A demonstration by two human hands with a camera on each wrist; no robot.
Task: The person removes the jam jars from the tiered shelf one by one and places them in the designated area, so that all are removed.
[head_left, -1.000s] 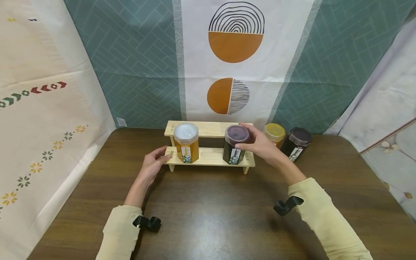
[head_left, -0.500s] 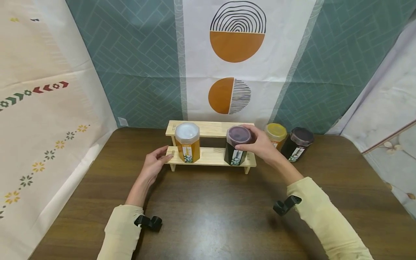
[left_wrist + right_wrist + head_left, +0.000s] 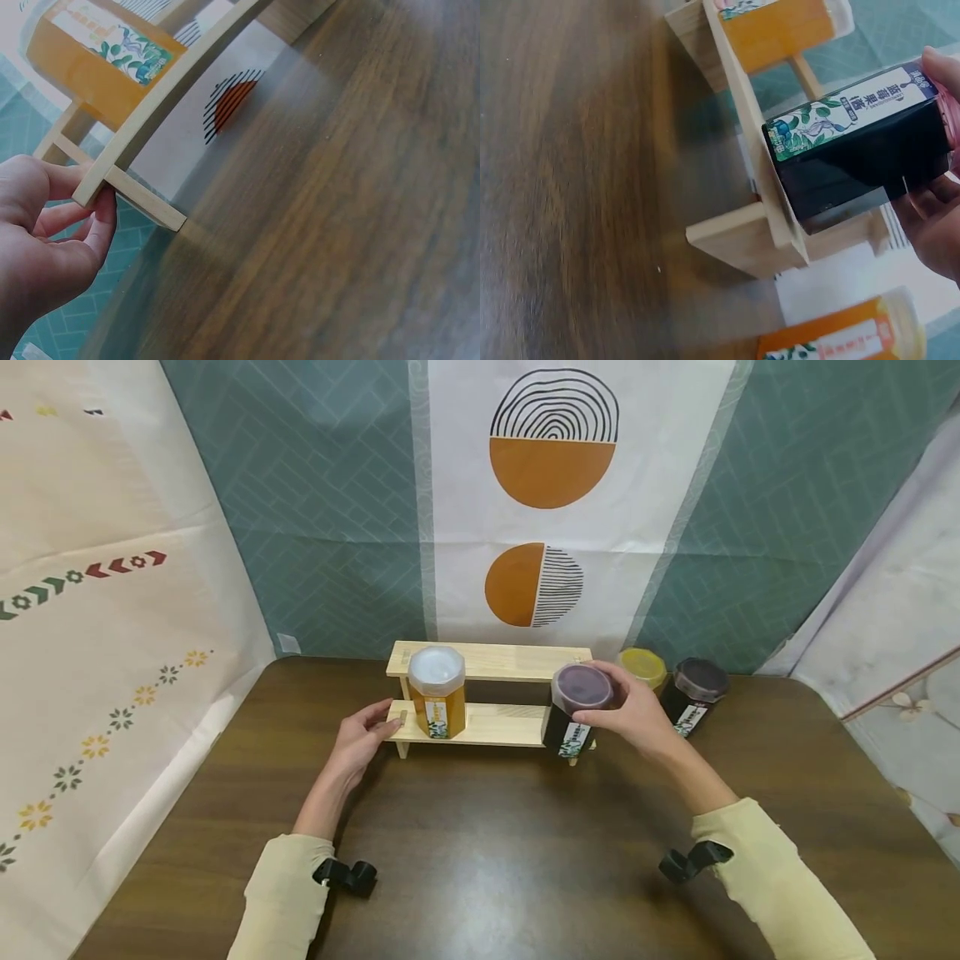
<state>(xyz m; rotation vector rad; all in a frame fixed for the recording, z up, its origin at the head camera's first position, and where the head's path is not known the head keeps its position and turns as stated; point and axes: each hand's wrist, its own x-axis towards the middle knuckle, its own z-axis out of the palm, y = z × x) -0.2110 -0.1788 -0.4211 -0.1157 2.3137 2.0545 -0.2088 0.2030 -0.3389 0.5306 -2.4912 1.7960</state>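
Note:
A two-tier wooden rack (image 3: 495, 727) stands at the back of the table. My left hand (image 3: 352, 745) pinches the left end of its lower board between thumb and fingers, as the left wrist view also shows. On that board's left side sits an orange jar (image 3: 444, 714) with a whitish lid. My right hand (image 3: 636, 717) grips a dark jar (image 3: 558, 727) round its purple lid, at the rack's right end. The jar leans, and its base overlaps the lower board's front edge. In the right wrist view, the dark jar's (image 3: 840, 180) white label faces up.
Right of the rack stand a yellow-lidded jar (image 3: 641, 663), partly hidden behind my right hand, and another dark jar (image 3: 697, 687). The brown table (image 3: 480, 860) reaches toward me. Patterned cloths (image 3: 330, 585) hang behind and at the sides.
My right hand has moved the purple-lidded jar to the right and toward me, from its spot on the lower board. The left hand keeps its hold on the rack.

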